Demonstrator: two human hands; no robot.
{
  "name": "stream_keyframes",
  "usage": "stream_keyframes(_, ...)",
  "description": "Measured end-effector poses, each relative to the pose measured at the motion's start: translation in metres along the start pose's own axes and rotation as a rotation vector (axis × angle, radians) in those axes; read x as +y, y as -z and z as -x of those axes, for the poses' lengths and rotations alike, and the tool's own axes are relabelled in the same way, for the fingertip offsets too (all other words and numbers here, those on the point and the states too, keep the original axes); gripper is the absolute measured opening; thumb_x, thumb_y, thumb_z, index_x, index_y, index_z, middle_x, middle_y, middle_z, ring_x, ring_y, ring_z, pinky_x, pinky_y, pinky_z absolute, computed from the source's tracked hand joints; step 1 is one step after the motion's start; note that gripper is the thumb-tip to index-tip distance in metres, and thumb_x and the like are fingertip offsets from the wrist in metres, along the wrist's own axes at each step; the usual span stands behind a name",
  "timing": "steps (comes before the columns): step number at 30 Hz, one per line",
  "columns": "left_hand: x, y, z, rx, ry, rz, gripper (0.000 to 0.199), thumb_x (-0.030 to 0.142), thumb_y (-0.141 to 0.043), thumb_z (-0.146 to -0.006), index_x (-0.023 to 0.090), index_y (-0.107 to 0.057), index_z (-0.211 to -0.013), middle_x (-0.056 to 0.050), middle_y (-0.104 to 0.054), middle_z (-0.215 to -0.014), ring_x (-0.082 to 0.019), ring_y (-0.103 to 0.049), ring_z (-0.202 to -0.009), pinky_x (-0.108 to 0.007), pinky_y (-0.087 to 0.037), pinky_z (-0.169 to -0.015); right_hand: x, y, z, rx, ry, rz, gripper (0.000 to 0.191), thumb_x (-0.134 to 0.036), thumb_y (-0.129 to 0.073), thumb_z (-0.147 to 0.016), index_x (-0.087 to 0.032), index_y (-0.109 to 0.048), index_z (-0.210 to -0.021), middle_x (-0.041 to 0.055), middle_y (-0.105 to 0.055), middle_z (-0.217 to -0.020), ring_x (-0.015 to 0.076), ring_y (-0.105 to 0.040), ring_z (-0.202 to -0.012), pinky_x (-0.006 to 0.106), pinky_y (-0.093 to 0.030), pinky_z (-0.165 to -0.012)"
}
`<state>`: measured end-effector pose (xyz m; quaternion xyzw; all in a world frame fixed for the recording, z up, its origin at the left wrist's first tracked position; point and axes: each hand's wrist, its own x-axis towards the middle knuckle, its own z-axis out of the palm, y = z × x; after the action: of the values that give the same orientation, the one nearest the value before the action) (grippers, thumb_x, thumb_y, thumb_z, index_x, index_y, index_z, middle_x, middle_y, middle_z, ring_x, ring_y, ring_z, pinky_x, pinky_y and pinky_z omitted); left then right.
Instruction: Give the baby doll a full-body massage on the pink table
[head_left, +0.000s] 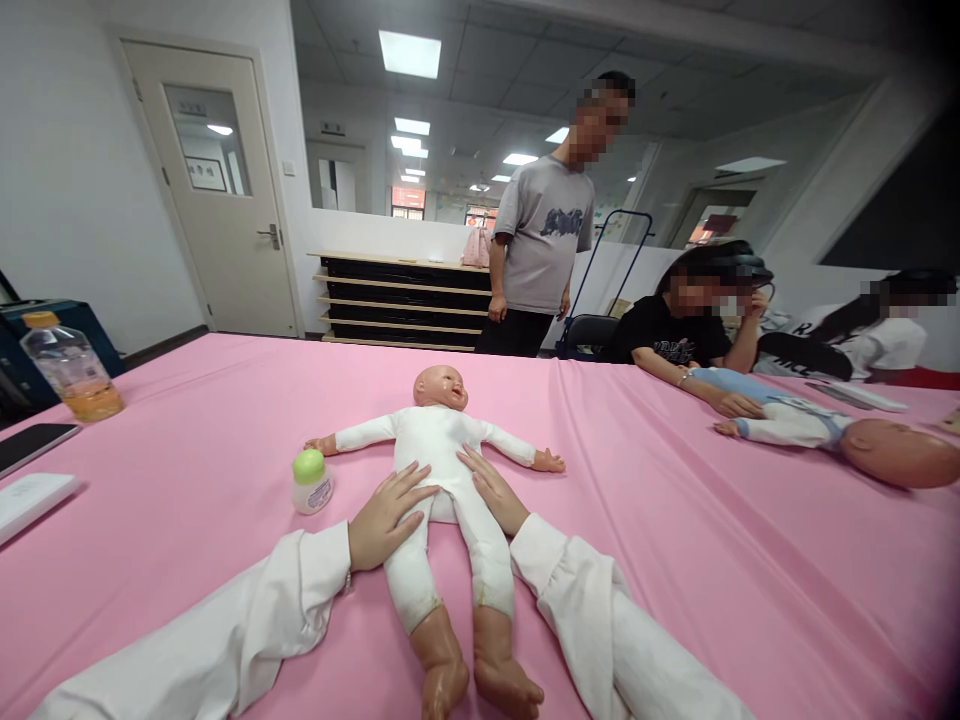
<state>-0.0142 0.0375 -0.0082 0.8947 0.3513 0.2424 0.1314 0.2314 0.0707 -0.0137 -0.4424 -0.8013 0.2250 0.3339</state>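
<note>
A baby doll (pixel 442 470) in a white suit lies on its back in the middle of the pink surface (pixel 675 560), arms spread wide and bare feet pointing toward the camera. The left hand (pixel 386 515) rests flat and open on the doll's hip, fingers spread, not gripping. The right hand (pixel 493 492) lies flat and open on the doll's other side, fingers stretched along its tummy. Both arms wear white sleeves. A small white bottle with a green cap (pixel 311 482) stands just beside the left hand. Far off to the left stands a plastic bottle with an orange drink (pixel 71 372). At the right, another person's hand (pixel 739 404) touches a second doll in blue (pixel 825 430). A person in a grey shirt (pixel 544 245) stands behind the surface
</note>
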Motion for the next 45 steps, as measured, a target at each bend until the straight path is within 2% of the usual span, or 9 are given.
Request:
stream_keyframes(17,-0.0007,-0.0003,0.0005,-0.012,0.009,-0.006,0.042,0.037,-0.028,-0.092,0.028,-0.036,-0.133,0.0,-0.023,-0.146,-0.021,-0.013,-0.135,-0.046,-0.017,-0.109,-0.0016,-0.0008,0.0002,0.0,0.006,-0.022,0.055,-0.049,-0.02,-0.09,-0.021,-0.042,-0.131,0.0047,-0.027,-0.143,0.0204,-0.021,-0.133,0.035,-0.016,-0.111)
stream_keyframes(22,-0.0004,-0.0001,0.0003,-0.017,0.009,0.001,0.042,0.037,-0.028,-0.092,0.027,-0.036,-0.133,0.0,-0.022,-0.146,-0.022,-0.013,-0.135,-0.046,-0.017,-0.109,-0.0016,0.0005,-0.0019,-0.001,-0.005,-0.029,0.045,-0.043,-0.039,-0.089,-0.022,-0.041,-0.128,0.0093,-0.03,-0.14,0.0235,-0.031,-0.127,0.048,-0.02,-0.107)
stream_keyframes(24,-0.0002,0.0,0.0003,-0.015,0.008,0.002,0.042,0.036,-0.029,-0.092,0.027,-0.036,-0.133,-0.001,-0.023,-0.146,-0.022,-0.013,-0.135,-0.046,-0.017,-0.109,-0.0013,0.0011,-0.002,-0.004,-0.006,-0.033,0.044,-0.043,-0.042,-0.088,-0.022,-0.042,-0.127,0.0092,-0.031,-0.139,0.0238,-0.032,-0.126,0.05,-0.021,-0.105)
stream_keyframes(27,-0.0001,0.0003,0.0003,-0.006,0.007,0.004,0.042,0.035,-0.029,-0.092,0.028,-0.037,-0.133,-0.001,-0.023,-0.145,-0.022,-0.014,-0.135,-0.046,-0.018,-0.108,-0.001,0.0007,-0.0001,-0.011,-0.003,-0.039,0.048,-0.047,-0.033,-0.089,-0.022,-0.04,-0.129,0.008,-0.028,-0.142,0.0233,-0.026,-0.13,0.047,-0.016,-0.108)
stream_keyframes(31,-0.0004,0.0003,0.0003,0.0,0.004,0.011,0.042,0.036,-0.03,-0.092,0.028,-0.038,-0.132,-0.001,-0.024,-0.145,-0.023,-0.015,-0.135,-0.046,-0.018,-0.108,-0.0009,-0.0007,0.0026,-0.018,-0.004,-0.044,0.055,-0.051,-0.021,-0.09,-0.021,-0.039,-0.132,0.0037,-0.025,-0.144,0.0207,-0.018,-0.134,0.035,-0.012,-0.112)
stream_keyframes(33,-0.0006,0.0002,0.0003,0.002,0.002,0.016,0.042,0.036,-0.03,-0.092,0.028,-0.038,-0.132,-0.001,-0.024,-0.145,-0.023,-0.015,-0.135,-0.046,-0.018,-0.108,-0.001,-0.0007,0.0026,-0.016,-0.001,-0.047,0.054,-0.051,-0.022,-0.09,-0.022,-0.04,-0.132,0.0042,-0.026,-0.143,0.0207,-0.019,-0.134,0.036,-0.012,-0.112)
stream_keyframes(38,-0.0008,0.0,0.0005,-0.004,0.006,0.024,0.042,0.035,-0.03,-0.092,0.028,-0.038,-0.132,-0.001,-0.024,-0.145,-0.022,-0.014,-0.135,-0.047,-0.017,-0.108,-0.0015,0.0009,-0.0012,0.003,0.012,-0.055,0.043,-0.042,-0.04,-0.089,-0.021,-0.043,-0.126,0.0092,-0.033,-0.138,0.0233,-0.033,-0.125,0.048,-0.023,-0.105)
stream_keyframes(41,-0.0009,-0.0005,0.0005,-0.005,0.004,0.023,0.042,0.035,-0.029,-0.092,0.028,-0.037,-0.132,-0.001,-0.023,-0.146,-0.022,-0.014,-0.135,-0.047,-0.016,-0.109,-0.0023,0.0016,-0.0032,0.01,0.016,-0.06,0.037,-0.037,-0.045,-0.088,-0.02,-0.047,-0.121,0.009,-0.039,-0.132,0.022,-0.041,-0.118,0.047,-0.031,-0.1)
stream_keyframes(45,-0.0016,-0.0012,0.0002,0.006,0.0,0.021,0.042,0.035,-0.029,-0.092,0.028,-0.037,-0.132,-0.001,-0.024,-0.145,-0.022,-0.014,-0.135,-0.047,-0.016,-0.109,-0.0038,0.0021,-0.0035,0.008,0.016,-0.068,0.037,-0.037,-0.045,-0.088,-0.021,-0.047,-0.121,0.0088,-0.038,-0.133,0.0223,-0.039,-0.119,0.047,-0.03,-0.101)
